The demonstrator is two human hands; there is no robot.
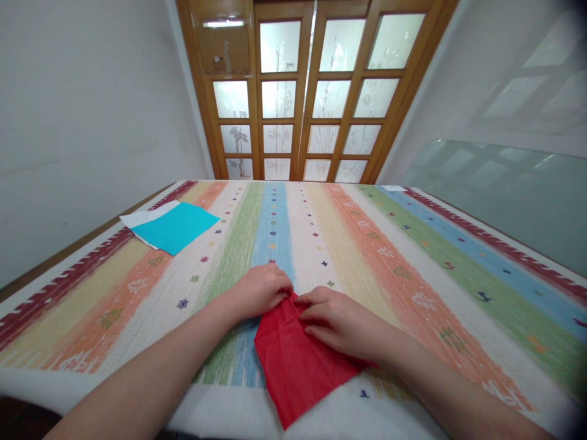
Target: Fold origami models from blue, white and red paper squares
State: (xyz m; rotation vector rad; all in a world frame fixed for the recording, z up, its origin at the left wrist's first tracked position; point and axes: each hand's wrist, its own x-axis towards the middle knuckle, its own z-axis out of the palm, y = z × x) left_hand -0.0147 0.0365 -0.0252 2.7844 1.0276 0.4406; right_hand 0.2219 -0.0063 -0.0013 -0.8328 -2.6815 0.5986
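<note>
Both grips—left hand and right hand—pressed together on the red paper, creasing its top corner; sharpening that fold seemed next.

The red sheet is seen as thin matt paper, creased with many fine wrinkles. The tablecloth is made of woven cloth with a rough, ribbed, matt surface. The blue sheet is shown as smooth matt paper. The door is framed in glossy varnished wood, with frosted glass panes.
</note>
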